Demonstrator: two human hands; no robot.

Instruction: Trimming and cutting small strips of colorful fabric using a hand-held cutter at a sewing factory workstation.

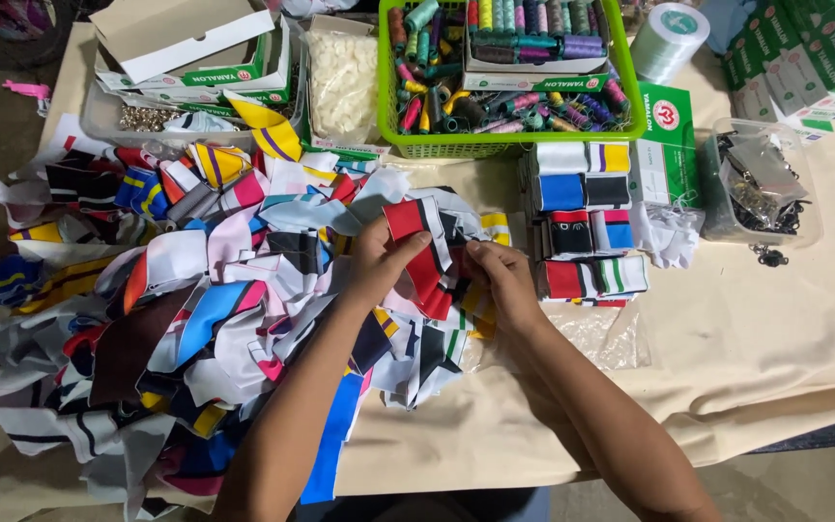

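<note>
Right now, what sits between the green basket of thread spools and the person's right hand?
In the head view, folded fabric pieces stacked in rows lie between the green basket and the right hand.

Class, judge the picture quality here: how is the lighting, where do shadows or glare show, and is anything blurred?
Head view: soft, even light on the cream table cloth; faint shadows under both forearms; mild glare on the clear plastic tub; left hand, right hand and the red striped fabric piece look slightly soft; edges bend a little.

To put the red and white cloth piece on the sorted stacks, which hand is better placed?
Probably the right hand. It pinches the red and white cloth piece and lies beside the sorted stacks. The left hand holds it too, but sits toward the loose pile.
</note>
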